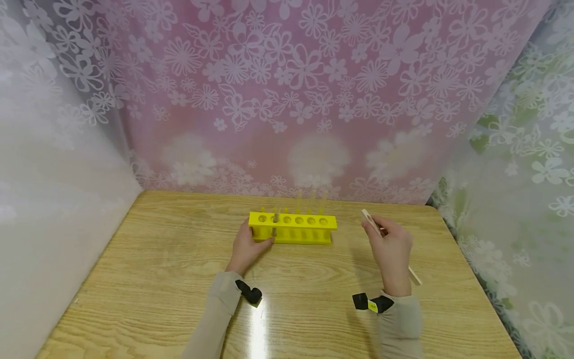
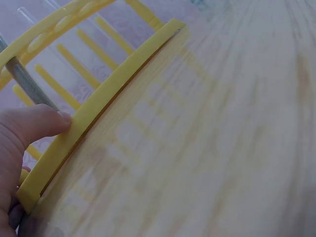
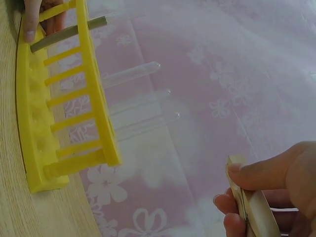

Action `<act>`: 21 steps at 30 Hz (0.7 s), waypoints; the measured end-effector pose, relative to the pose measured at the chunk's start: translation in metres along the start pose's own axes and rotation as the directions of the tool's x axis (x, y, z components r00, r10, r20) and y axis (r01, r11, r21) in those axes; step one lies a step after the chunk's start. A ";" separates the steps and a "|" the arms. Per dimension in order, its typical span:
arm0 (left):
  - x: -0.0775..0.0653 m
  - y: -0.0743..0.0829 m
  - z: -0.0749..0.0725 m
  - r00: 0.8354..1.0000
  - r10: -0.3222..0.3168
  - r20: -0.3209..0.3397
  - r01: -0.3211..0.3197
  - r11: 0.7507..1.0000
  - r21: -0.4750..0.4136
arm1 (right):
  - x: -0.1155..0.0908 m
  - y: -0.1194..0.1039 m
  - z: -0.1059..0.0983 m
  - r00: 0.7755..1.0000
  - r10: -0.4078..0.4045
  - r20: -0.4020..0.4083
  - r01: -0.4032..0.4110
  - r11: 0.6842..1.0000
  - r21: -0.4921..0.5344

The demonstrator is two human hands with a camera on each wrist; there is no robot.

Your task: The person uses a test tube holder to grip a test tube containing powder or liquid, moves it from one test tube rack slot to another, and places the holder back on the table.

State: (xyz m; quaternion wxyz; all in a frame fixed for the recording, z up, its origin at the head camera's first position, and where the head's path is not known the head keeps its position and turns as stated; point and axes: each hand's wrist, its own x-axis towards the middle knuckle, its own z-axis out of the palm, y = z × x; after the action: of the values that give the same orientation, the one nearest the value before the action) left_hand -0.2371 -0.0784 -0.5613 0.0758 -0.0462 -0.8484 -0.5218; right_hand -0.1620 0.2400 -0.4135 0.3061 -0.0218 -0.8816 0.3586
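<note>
A yellow test tube rack (image 1: 293, 227) stands on the table, and my left hand (image 1: 245, 248) grips its left end. The thumb presses on the base's front edge, as the left wrist view shows. A test tube with grey contents (image 3: 64, 37) sits in the rack near that thumb. Three clear test tubes (image 3: 133, 75) stand at the rack's back, rounded ends up. To the right, above the table, my right hand (image 1: 392, 249) holds a wooden test tube holder (image 3: 254, 212) between thumb and fingers. Its jaw end points toward the back left; the palm hides its middle.
The wood-grain table (image 1: 170, 259) reaches back to a pink flowered curtain (image 1: 269, 99). Pale sheeting (image 1: 58, 174) hangs along the left side and a flowered curtain (image 1: 529, 174) along the right. Bright light glares on the table near its front.
</note>
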 end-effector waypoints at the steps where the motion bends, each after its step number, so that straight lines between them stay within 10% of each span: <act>1: 0.000 0.000 0.000 1.000 0.000 0.001 0.000 1.000 0.000 | 0.000 -0.001 0.000 1.000 0.006 0.010 -0.006 1.000 0.009; 21: 0.001 -0.001 0.000 1.000 -0.019 0.004 0.019 1.000 0.001 | 0.011 -0.019 0.000 0.981 0.019 0.194 -0.018 1.000 -0.005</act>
State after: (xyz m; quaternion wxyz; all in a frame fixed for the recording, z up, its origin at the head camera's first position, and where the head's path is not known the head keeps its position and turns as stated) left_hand -0.2379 -0.0788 -0.5622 0.0690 -0.0392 -0.8493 -0.5219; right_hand -0.1680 0.2285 -0.3955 0.2153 0.0045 -0.9076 0.3605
